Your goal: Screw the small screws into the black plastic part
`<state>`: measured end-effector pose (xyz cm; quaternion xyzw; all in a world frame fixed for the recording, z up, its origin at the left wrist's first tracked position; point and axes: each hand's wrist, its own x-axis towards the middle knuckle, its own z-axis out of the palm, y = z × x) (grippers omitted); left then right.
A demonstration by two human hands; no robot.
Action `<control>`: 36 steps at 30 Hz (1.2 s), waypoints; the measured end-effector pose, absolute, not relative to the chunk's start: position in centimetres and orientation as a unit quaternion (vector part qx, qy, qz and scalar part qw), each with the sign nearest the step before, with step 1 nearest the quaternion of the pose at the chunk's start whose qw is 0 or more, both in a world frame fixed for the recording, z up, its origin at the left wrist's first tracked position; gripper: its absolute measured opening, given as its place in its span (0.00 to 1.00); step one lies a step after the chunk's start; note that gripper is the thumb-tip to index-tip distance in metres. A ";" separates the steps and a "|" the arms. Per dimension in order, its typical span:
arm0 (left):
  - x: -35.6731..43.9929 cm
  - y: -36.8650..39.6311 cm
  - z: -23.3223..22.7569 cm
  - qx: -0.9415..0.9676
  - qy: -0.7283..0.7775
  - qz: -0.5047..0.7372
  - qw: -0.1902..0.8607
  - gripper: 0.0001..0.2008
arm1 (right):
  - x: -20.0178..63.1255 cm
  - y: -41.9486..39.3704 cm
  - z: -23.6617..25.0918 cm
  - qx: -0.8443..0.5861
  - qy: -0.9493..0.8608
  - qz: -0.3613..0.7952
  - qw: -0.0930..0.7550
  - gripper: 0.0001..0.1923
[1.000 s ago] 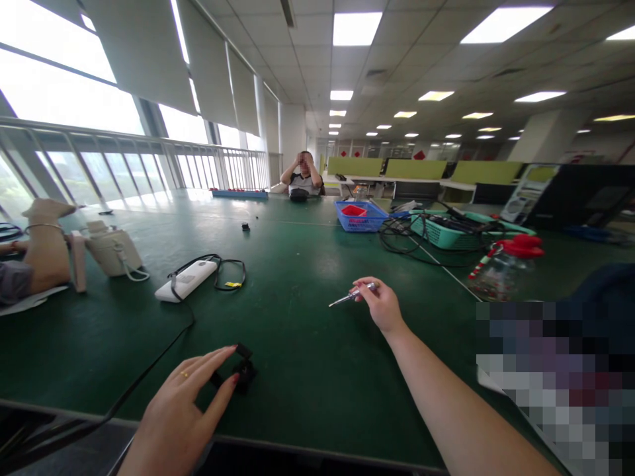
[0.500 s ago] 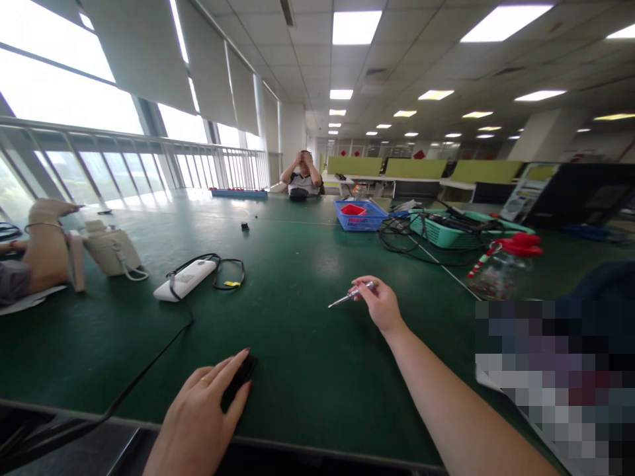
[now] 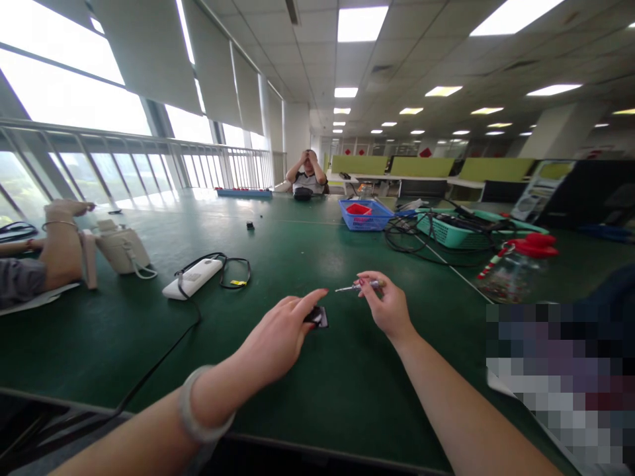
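Black part (image 3: 317,317) now moved from table (image 3: 278,264) edge toward centre, pinched in left hand (image 3: 278,340); right hand (image 3: 389,305) gripping 1 screwdriver (image 3: 353,287) close above, unchanged.

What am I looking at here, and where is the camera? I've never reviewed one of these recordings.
There is no machine: the one view comes from a camera worn on a person's head, looking forward over their own bare arms. The left hand holds a small black part just above the green table. The right hand pinches a thin silver screwdriver, tip pointing left. On the table lie a white power strip with its black cable, a blue basket, a teal basket with cables, and a clear jar with a red lid. Another person sits at the far end.
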<state>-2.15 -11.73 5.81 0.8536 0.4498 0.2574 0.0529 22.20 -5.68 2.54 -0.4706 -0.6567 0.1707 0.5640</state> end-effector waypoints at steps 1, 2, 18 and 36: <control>-1.3 -10.0 5.7 0.858 0.444 0.251 0.053 0.31 | 22.1 -5.9 2.7 -0.468 -0.657 0.162 0.569 0.14; -0.6 -8.4 5.3 0.863 0.441 0.241 0.048 0.32 | 22.1 -6.1 2.9 -0.465 -0.657 0.154 0.573 0.13; 1.5 -0.9 0.8 0.840 0.421 0.253 0.232 0.31 | 20.3 -7.4 3.3 -0.356 -0.758 0.138 0.529 0.12; 1.2 -1.0 0.7 0.864 0.402 0.239 0.188 0.26 | 19.7 -7.9 3.7 -0.312 -0.846 0.064 0.428 0.07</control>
